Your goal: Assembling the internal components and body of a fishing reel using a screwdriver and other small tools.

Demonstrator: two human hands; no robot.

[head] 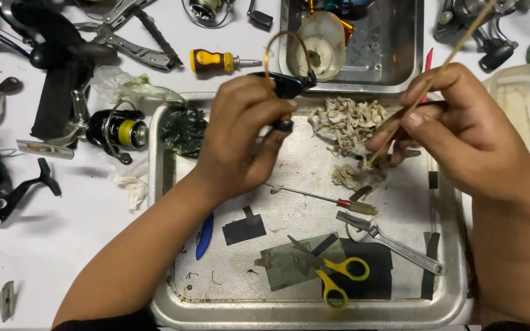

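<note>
- Head view: left hand [240, 138] grips a black reel part [286, 86] bearing a wire bail.
- Right hand [455, 122] pinches a thin wooden stick [455, 52].
- Both over a metal tray [308, 312] holding yellow-handled scissors [338, 276].

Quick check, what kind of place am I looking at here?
Most likely a fishing-reel repair bench: spinning reels such as the black and yellow reel lie around a metal tray holding an adjustable wrench and a small red-handled screwdriver.

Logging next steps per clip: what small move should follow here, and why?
Probably bring the thin stick in the right hand over to the black reel part in the left hand: the stick's lower end sits by the crumpled tissue, apart from the part.
</note>
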